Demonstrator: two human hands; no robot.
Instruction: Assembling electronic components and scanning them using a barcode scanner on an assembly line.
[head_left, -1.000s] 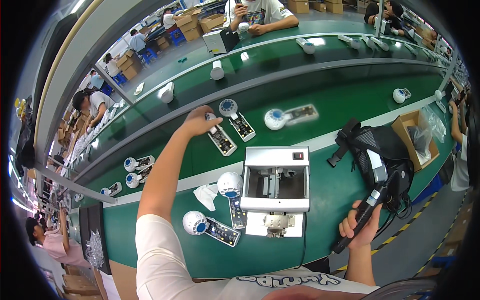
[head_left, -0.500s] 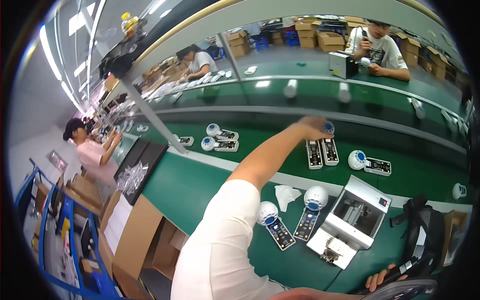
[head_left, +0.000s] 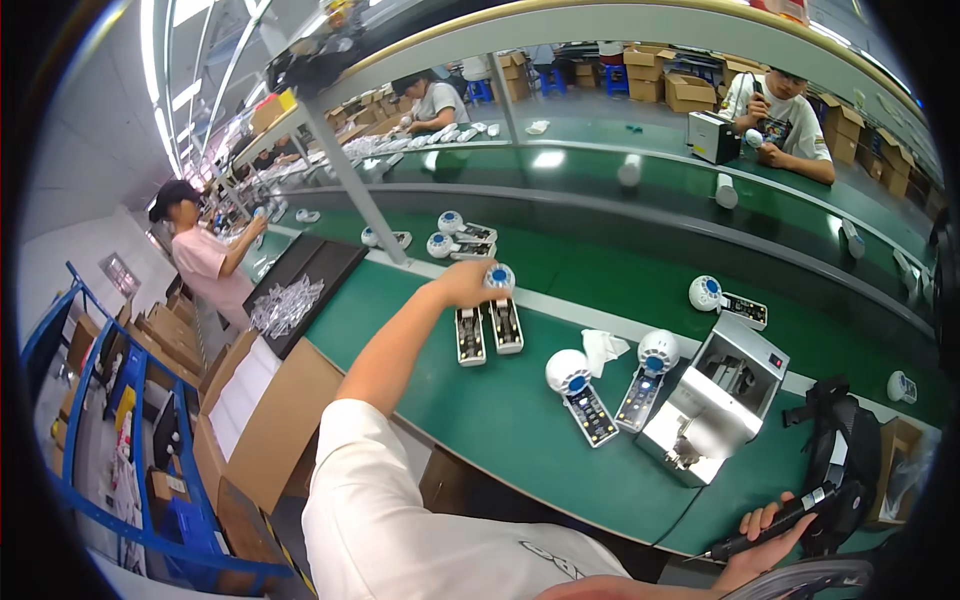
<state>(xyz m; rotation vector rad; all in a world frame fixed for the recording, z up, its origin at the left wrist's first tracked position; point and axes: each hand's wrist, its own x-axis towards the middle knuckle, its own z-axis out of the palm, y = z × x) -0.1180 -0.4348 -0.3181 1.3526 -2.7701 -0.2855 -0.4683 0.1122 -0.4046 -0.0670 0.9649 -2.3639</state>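
Note:
My left hand [head_left: 466,284] is closed round the heads of two white ball-headed devices with open circuit-board handles. One device [head_left: 507,326] shows its blue-centred head beside my fingers; the other device's handle [head_left: 470,338] hangs next to it, its head hidden by my hand. They are over the near edge of the green bench. At the lower right, my right hand [head_left: 765,530] grips a black pen-shaped electric screwdriver [head_left: 775,528]. Between my hands lie two more such devices, a left one [head_left: 585,400] and a right one [head_left: 645,385], boards facing up.
A silver metal machine [head_left: 715,400] stands right of these devices, with white tissue [head_left: 603,350] behind them. More devices [head_left: 728,300] lie on the green conveyor. A black tray [head_left: 300,290] holds clear plastic parts. A black bag [head_left: 832,450] sits at right. Co-workers sit across and at left.
My left hand has brought the two devices from over the conveyor toward me and to the left, onto the bench side. My right hand keeps its hold on the screwdriver. The view has shifted.

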